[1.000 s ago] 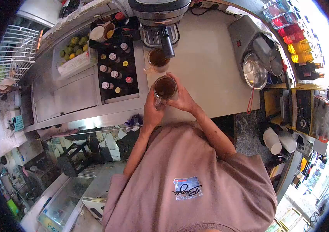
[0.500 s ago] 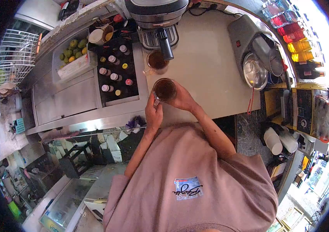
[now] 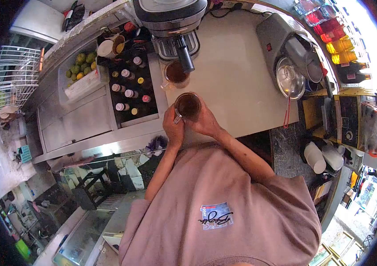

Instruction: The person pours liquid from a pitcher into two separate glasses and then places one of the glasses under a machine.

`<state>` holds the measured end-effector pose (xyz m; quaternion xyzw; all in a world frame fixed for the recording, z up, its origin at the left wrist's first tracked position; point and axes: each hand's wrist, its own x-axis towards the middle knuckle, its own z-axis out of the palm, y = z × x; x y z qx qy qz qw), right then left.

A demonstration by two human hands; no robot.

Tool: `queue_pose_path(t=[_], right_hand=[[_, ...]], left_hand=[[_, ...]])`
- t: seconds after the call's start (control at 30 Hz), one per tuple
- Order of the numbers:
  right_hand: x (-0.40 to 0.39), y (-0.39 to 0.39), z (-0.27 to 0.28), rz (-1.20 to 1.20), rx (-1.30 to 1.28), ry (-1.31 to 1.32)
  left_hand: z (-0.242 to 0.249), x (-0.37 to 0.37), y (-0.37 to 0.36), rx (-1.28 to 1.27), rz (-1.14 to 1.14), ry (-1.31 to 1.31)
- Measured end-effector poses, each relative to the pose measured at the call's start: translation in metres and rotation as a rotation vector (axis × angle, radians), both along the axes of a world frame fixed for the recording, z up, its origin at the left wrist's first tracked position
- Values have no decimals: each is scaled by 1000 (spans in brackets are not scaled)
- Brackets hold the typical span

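Both my hands are around a glass mug (image 3: pixel 187 106) of dark brown liquid, close to my body at the counter's front edge. My left hand (image 3: pixel 174 127) is closed at the handle side. Against the opposite side of the mug, my right hand (image 3: pixel 206 119) has its fingers curled round the glass, partly hidden. Just beyond stands a second glass mug (image 3: pixel 177 74) with dark liquid, its handle toward the left. It sits below the black portafilter handle (image 3: pixel 185 54) of the espresso machine (image 3: pixel 169 17).
Bottles with coloured caps (image 3: pixel 129 74) fill a recess left of the mugs. A plastic bin of green and orange fruit (image 3: pixel 82 84) stands farther left. On the right are a grey appliance (image 3: pixel 268 42), a metal bowl (image 3: pixel 291 77) and white cups (image 3: pixel 314 158).
The view has shifted slightly. My hands still hold the mug in nearly the same place; the second mug stays under the machine.
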<state>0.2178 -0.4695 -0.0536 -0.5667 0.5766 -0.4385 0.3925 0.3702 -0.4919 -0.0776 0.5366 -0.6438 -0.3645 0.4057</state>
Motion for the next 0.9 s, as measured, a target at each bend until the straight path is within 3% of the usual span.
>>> queue_pose_path(t=[0.17,0.27,0.57,0.67,0.9], right_hand=[[4,2,-5,-67,-34,38],[2,6,-4,-119,-60,187],[7,-1,-8,-190,56,243],[6,-1,3,-207,44,192],[1,-5,9,-170,9,165]], left_hand=[[-2,6,-8,-52,-57,-127],[-10,10,-15,-54,-77,-122],[-9,12,-35,-24,-141,-59],[7,9,-35,-46,-148,-112],[-10,11,-32,-70,-114,-68]])
